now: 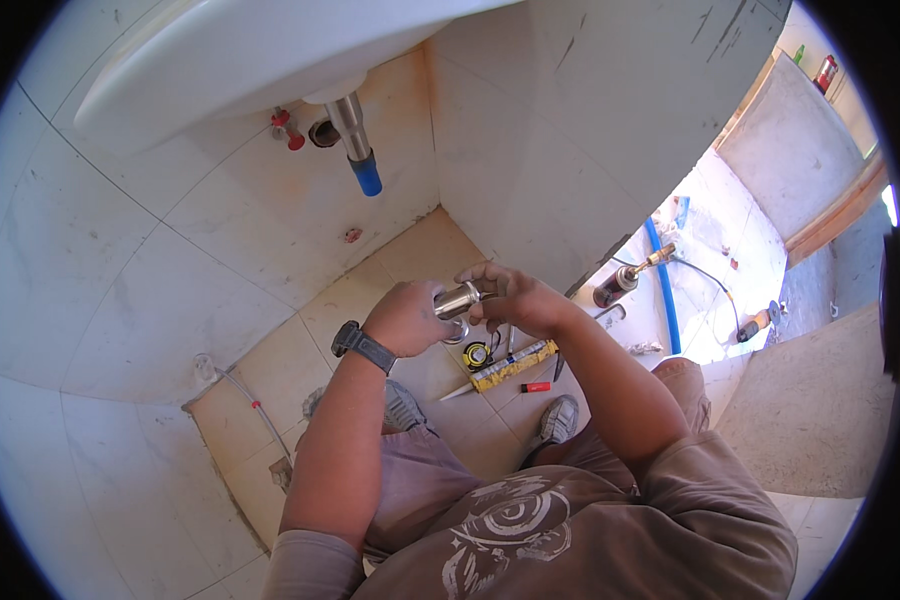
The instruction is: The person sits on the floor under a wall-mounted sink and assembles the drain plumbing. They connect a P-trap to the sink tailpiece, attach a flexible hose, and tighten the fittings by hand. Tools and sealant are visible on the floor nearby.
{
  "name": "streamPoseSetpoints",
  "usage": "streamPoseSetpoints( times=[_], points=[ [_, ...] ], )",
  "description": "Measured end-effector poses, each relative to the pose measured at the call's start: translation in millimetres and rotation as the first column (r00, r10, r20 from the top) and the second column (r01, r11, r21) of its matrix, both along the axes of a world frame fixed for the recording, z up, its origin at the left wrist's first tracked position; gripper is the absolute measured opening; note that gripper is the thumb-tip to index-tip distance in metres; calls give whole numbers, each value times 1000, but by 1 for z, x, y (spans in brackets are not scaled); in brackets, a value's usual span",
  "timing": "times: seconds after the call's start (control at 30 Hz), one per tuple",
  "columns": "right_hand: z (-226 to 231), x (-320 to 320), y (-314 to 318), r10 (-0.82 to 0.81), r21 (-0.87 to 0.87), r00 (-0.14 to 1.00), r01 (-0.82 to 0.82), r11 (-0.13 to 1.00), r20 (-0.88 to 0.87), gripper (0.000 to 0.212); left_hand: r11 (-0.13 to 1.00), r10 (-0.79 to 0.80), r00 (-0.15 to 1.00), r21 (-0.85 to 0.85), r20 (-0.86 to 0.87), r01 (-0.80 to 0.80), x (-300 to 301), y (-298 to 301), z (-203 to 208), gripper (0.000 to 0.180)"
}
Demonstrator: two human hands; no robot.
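My left hand [402, 318], with a black watch on its wrist, is closed around a shiny chrome pipe fitting [457, 301]. A second round metal end [457, 331] shows just below it, beside my left fingers. From the other side, the bent fingers of my right hand [516, 299] pinch the fitting's right end; what lies between those fingertips is partly hidden. Above and ahead, a metal drain pipe [346, 122] with a blue lower end [366, 176] hangs from the white washbasin [260, 62], apart from both hands.
On the tiled floor below my hands lie a tape measure [477, 355], a yellow sealant tube [515, 367] and a red lighter [536, 387]. A blue pipe [662, 290], a dark canister [615, 288] and an orange-black power tool [758, 323] are at right. A thin hose [257, 405] runs at left.
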State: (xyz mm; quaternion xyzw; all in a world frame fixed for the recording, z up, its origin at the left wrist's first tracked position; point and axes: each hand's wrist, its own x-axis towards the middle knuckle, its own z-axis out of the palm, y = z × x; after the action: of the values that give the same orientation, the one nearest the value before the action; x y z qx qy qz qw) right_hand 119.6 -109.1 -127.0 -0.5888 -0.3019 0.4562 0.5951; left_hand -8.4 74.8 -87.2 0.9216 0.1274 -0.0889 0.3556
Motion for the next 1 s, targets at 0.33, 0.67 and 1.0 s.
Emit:
streamPoseSetpoints(
  times=[0.33,0.67,1.0],
  points=[
    [-4,17,6,47,-193,975,-90,977,-218,38,997,-36,999,62,15,35,0,-1,-1,44],
    [-23,9,1,37,137,946,8,991,-322,40,998,25,999,-53,23,-23,0,5,-6,51],
    [-43,12,10,-111,2,774,143,990,-623,41,956,293,951,-45,104,-290,0,22,-18,44]
  ],
)
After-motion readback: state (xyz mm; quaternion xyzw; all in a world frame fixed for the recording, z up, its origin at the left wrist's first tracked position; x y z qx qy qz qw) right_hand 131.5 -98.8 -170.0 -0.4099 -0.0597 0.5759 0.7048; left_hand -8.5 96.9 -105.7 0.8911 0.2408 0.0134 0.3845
